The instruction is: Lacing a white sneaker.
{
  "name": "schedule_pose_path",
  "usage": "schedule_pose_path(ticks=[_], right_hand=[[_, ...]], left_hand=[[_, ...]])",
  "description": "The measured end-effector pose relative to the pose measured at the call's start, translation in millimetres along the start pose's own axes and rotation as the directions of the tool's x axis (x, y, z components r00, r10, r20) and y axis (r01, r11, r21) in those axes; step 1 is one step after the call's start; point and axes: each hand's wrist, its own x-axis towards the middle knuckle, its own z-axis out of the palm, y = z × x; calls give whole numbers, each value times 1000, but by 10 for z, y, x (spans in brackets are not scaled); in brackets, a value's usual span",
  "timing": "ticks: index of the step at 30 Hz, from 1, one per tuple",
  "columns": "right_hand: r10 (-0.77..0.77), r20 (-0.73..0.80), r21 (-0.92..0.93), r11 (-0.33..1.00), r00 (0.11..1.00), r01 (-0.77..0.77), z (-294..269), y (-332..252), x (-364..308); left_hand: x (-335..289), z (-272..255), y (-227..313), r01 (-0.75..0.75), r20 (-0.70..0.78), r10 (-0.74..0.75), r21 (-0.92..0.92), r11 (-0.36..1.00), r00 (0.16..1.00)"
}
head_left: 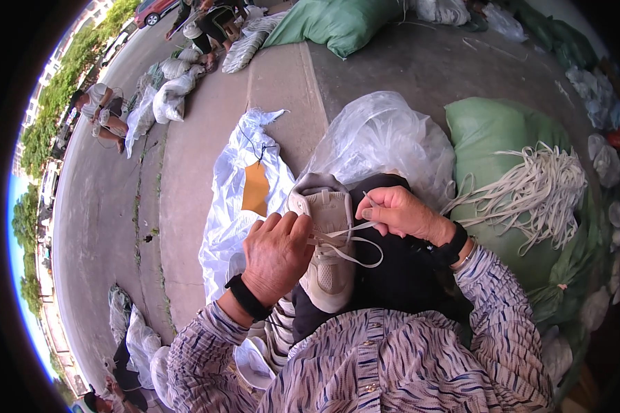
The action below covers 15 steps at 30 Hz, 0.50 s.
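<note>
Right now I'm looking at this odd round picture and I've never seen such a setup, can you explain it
There's no machine here, just a person working bare-handed. The one picture comes from a wide camera on that person's head, looking down, so straight edges bend. A pale shoe rests on the lap, toe toward the wearer. The right hand pinches a lace; the left hand curls at the shoe's side, its grip partly hidden. To the right, a pile of laces lies on a green sack; ahead are a clear plastic bag and crumpled white plastic.
</note>
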Motion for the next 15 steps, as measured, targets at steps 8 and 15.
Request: schedule_pose_path(ticks=[8,15], right_hand=[[273,-532,407,913,801,-41,-707,411,-243],[-89,-729,-77,996,678,48,-405,369,-377]], left_hand=[[-213,581,-21,83,-251,-282,-593,801,926],[-705,855,-16,380,153,-635,-894,238,757]])
